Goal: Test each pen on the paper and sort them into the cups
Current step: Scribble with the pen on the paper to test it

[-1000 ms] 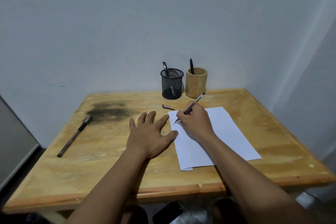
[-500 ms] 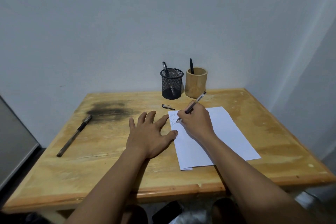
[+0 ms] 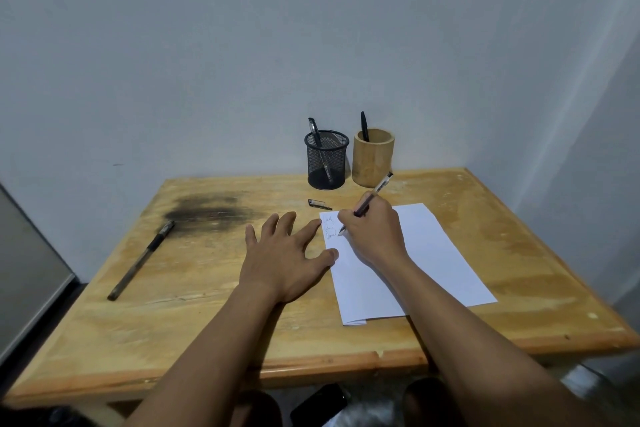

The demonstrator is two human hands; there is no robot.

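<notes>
Head view: illegible scribbles (image 3: 329, 228) on paper (image 3: 415, 253)

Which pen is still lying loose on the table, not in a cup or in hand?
The dark pen lying flat near the table's left edge, beside the dark stain. The others stand in the cups or sit in the right hand.

Both forearms are bare from the bottom edge of the picture up to the wrists; no sleeve, cuff, watch, bracelet or ring shows on either. The left hand (image 3: 284, 260) and the right hand (image 3: 375, 236) are ungloved, with short nails. Below the near edge, two dark rounded shapes show, too dim to identify.
</notes>
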